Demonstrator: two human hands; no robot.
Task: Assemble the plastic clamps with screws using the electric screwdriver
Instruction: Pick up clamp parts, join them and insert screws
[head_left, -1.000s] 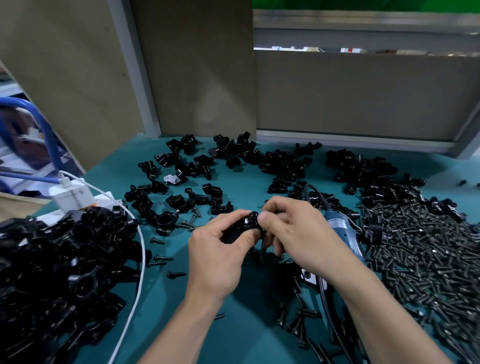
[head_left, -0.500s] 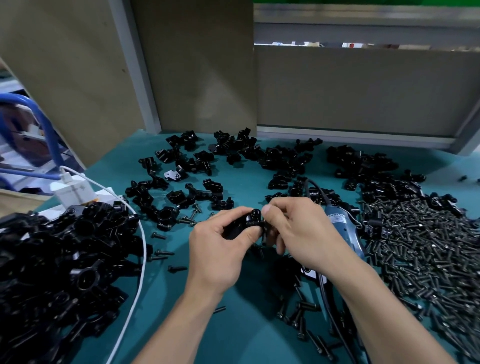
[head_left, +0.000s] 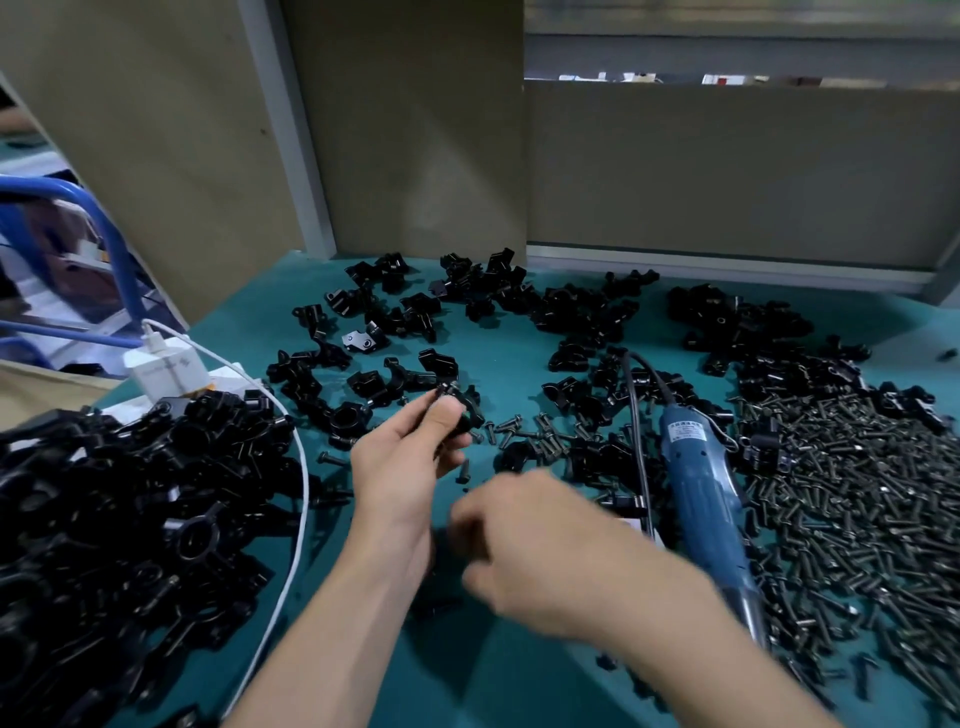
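Note:
My left hand (head_left: 402, 465) pinches a small black plastic clamp (head_left: 457, 410) between thumb and fingers, lifted a little above the teal mat. My right hand (head_left: 540, 551) is blurred, low and near me over the mat, fingers curled downward; whether it holds anything is hidden. The blue electric screwdriver (head_left: 701, 483) lies on the mat just right of my right hand, its black cord running away from me. A wide pile of dark screws (head_left: 852, 493) covers the right side. Several loose screws (head_left: 524, 431) lie ahead of my hands.
A big heap of black clamps (head_left: 119, 525) fills the left side. Loose clamp parts (head_left: 415, 322) are scattered across the far mat. A white charger (head_left: 166, 371) and its white cable (head_left: 301, 499) run along the left heap. Board walls close the back.
My right hand has let go of the clamp and dropped down toward me. My left hand keeps the clamp and has moved slightly left and away.

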